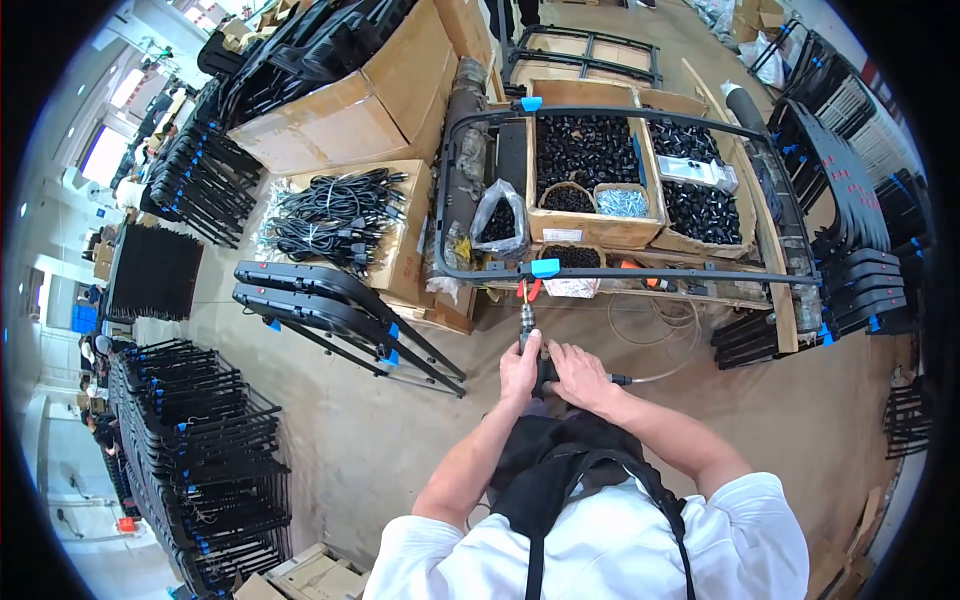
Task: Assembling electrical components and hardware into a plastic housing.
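Note:
My left hand (518, 374) is wrapped round the body of an air drill (527, 318), thumb along its top. My right hand (582, 377) closes over the rear of the same drill; its grip is partly hidden. The drill points away from me, its bit reaching the near bar of a black tubular frame (660, 273), by a blue clip (544, 267). Whether the bit touches the bar I cannot tell. This frame lies across the workbench, over the parts boxes. From the drill a hose (650, 378) runs off to the right.
Cartons of black plastic parts (585, 140) and a small box of silver screws (622, 202) stand within the frame. To the left are bundled black cables (335, 220) on a carton and stacked black panels (310, 285). Folded metal frames (200, 450) crowd the far left; more panels (850, 200) lean right.

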A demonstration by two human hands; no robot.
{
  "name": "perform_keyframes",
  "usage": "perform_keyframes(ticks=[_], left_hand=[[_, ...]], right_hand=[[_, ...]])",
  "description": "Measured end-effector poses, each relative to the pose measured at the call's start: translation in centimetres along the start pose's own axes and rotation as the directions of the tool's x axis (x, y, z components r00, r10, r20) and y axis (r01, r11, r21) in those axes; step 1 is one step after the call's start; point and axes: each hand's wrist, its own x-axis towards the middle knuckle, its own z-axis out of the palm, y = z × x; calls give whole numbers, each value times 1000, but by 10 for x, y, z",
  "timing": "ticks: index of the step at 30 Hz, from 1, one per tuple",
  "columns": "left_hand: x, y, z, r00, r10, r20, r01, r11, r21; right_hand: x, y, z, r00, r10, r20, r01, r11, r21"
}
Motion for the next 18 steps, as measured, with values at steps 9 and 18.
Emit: perform_keyframes(ticks=[9, 18], left_hand=[[13, 4, -6, 999, -9, 46, 7, 999, 36], [34, -3, -10, 996, 27, 81, -34, 996, 86]], right_hand=[[11, -8, 1, 991, 132, 23, -133, 990, 50], [21, -11, 5, 987, 160, -9, -160, 986, 45]])
